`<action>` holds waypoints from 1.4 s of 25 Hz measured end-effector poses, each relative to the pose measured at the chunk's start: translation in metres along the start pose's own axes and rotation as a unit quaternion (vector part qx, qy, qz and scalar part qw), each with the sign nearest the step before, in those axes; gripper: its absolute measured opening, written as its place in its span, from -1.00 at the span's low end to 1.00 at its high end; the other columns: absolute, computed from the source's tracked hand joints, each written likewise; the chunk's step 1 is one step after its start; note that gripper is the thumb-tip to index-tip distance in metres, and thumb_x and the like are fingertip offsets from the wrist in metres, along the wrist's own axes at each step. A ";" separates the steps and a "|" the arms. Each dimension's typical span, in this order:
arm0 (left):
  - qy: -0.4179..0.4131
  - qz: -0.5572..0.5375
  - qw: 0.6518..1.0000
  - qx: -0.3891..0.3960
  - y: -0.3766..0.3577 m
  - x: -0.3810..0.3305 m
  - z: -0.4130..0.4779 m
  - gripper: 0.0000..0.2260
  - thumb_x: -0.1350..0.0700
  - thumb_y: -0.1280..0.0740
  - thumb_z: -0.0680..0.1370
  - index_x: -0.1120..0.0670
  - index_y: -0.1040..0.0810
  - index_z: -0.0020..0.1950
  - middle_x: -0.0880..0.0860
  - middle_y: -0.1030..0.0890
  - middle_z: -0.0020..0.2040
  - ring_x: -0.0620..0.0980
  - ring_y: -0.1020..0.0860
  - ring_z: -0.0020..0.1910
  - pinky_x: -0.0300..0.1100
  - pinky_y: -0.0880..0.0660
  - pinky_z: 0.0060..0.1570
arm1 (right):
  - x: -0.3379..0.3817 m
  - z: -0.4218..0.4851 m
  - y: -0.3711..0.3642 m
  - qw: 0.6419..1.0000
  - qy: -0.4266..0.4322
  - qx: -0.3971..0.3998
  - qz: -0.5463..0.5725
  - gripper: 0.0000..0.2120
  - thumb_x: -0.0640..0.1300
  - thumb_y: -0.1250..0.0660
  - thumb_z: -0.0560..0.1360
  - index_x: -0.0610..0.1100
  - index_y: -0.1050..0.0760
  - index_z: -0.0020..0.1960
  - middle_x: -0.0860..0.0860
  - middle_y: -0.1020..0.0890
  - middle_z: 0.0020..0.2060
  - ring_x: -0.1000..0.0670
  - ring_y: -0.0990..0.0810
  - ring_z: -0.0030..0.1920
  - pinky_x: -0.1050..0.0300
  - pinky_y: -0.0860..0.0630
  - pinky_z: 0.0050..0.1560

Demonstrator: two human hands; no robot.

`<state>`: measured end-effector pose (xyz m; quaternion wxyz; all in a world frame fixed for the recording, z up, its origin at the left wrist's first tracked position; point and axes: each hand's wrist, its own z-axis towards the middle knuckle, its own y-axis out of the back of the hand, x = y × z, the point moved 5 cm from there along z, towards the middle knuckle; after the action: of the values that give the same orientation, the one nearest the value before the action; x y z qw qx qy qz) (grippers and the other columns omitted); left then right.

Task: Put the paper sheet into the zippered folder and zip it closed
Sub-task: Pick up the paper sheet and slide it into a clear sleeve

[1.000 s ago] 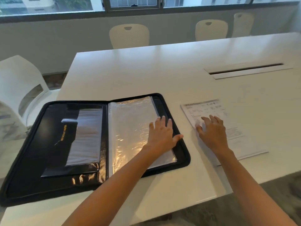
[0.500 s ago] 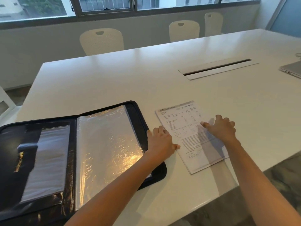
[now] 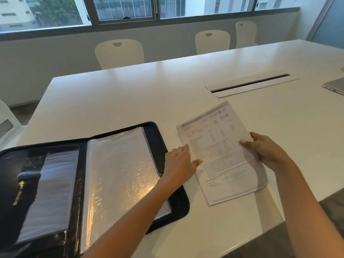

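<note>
Colours: black folder, white sheet, white table

Zippered folder (image 3: 167, 218) lower left: black shell, gold lettering far left, clear glossy sleeves w/ warm orange glare. Paper sheet (image 3: 221, 157) centre-right: white, fine black print, blurred. Table (image 3: 130, 94) plain white; chairs (image 3: 119, 53) upper frame cream, dotted backs.

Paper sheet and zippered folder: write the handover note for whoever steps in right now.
Right hand: grips the right edge of the paper sheet, thumb on top, lifting that side off the table.
Left hand: at the sheet's left edge, thumb touching it; whether the fingers pinch it cannot be told.
Zippered folder: lies open flat to the left of the sheet, clear plastic sleeves facing up.
Done: folder unzipped and opened, sheet picked up.
Left: slide the sheet into the folder, fold it shut, run the zip all the way round.
</note>
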<state>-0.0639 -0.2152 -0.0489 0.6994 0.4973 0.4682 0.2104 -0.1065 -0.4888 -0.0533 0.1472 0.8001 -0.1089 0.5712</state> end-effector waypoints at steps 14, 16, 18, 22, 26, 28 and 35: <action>-0.102 -0.581 0.802 -0.093 0.087 -0.024 0.074 -0.78 0.14 -0.18 0.66 0.10 -0.52 0.25 0.08 -0.64 0.13 0.14 -0.62 0.10 0.09 -0.60 0.05 | 0.075 -0.008 -0.004 0.953 0.246 0.051 0.171 -0.54 -0.16 -0.42 0.47 -0.06 -0.46 0.35 -0.11 -0.60 0.25 -0.21 -0.58 0.21 -0.10 -0.57 0.11; -0.094 -0.578 0.807 -0.068 0.075 -0.019 0.071 -0.77 0.16 -0.19 0.65 0.12 -0.52 0.27 0.09 -0.64 0.15 0.12 -0.62 0.11 0.01 -0.60 0.04 | 0.063 0.000 -0.007 0.957 0.222 0.058 0.177 -0.52 -0.18 -0.42 0.45 -0.10 -0.46 0.36 -0.10 -0.60 0.24 -0.20 -0.57 0.23 -0.05 -0.57 0.10; -0.078 -0.563 0.822 -0.043 0.060 -0.017 0.068 -0.76 0.18 -0.18 0.65 0.13 -0.51 0.28 0.09 -0.64 0.15 0.07 -0.62 0.09 -0.06 -0.60 0.02 | 0.048 0.007 -0.009 0.965 0.196 0.053 0.167 -0.52 -0.18 -0.42 0.44 -0.13 -0.47 0.35 -0.09 -0.62 0.23 -0.21 -0.55 0.25 -0.08 -0.55 0.12; -0.059 -0.543 0.837 -0.032 0.051 -0.021 0.073 -0.77 0.17 -0.16 0.66 0.06 -0.52 0.25 0.06 -0.64 0.12 0.08 -0.62 0.09 0.00 -0.61 0.04 | 0.039 0.012 -0.013 0.969 0.185 0.055 0.151 -0.56 -0.13 -0.40 0.45 -0.09 -0.49 0.33 -0.07 -0.63 0.21 -0.18 -0.57 0.24 -0.08 -0.55 0.13; -0.016 -0.556 0.829 -0.059 0.057 -0.017 0.081 -0.79 0.14 -0.17 0.66 -0.04 -0.55 0.17 -0.03 -0.67 0.03 -0.01 -0.65 0.00 -0.12 -0.62 -0.10 | 0.054 0.011 -0.010 0.967 0.202 0.079 0.133 -0.58 -0.15 -0.36 0.50 -0.03 -0.47 0.35 -0.09 -0.61 0.23 -0.15 -0.60 0.20 -0.07 -0.60 0.09; 0.023 -0.573 0.816 -0.076 0.059 -0.010 0.084 -0.80 0.11 -0.18 0.65 -0.05 -0.57 0.16 -0.04 -0.68 0.00 -0.01 -0.65 -0.04 -0.09 -0.62 -0.13 | 0.060 0.012 -0.006 0.970 0.191 0.093 0.122 -0.57 -0.14 -0.37 0.50 -0.04 -0.45 0.36 -0.11 -0.62 0.21 -0.16 -0.61 0.18 -0.04 -0.62 0.04; 0.156 -0.737 0.649 -0.106 0.058 0.004 0.087 -0.86 0.15 -0.24 0.63 -0.03 -0.55 0.08 0.03 -0.68 0.02 0.11 -0.62 0.02 0.17 -0.58 0.04 | 0.055 0.010 -0.007 0.944 0.144 0.108 0.277 -0.65 -0.21 -0.38 0.44 -0.01 -0.55 0.21 -0.06 -0.68 0.05 -0.10 -0.65 0.05 -0.01 -0.63 -0.09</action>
<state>0.0232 -0.2317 0.0065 0.5889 -0.1289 0.7571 -0.2520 -0.0773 -0.4859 -0.0048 -0.0900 0.6588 -0.2409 0.7070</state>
